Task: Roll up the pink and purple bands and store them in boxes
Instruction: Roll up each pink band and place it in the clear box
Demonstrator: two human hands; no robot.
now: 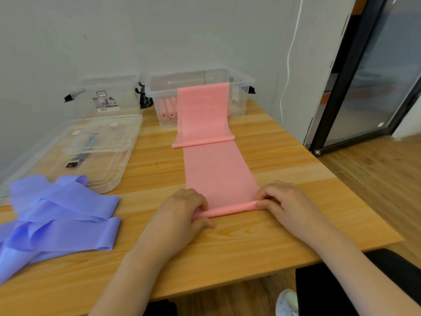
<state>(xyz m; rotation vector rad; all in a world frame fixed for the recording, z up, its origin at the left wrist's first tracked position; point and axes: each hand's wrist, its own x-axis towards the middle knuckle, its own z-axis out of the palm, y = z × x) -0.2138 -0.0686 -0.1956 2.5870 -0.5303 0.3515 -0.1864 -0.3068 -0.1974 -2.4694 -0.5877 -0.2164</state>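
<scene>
Grey wall [68,42], wooden table [227,247], plank floor [376,179] — black-framed glass door [376,76].

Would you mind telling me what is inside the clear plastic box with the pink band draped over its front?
The clear plastic box holds rolled pink bands lying at its left. The draped flat pink band covers the middle, so anything behind it cannot be seen.

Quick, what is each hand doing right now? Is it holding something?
Left hand: closed, pinching the left end of the rolled part of the pink band.
Right hand: closed, pinching the right end of the same roll.
</scene>
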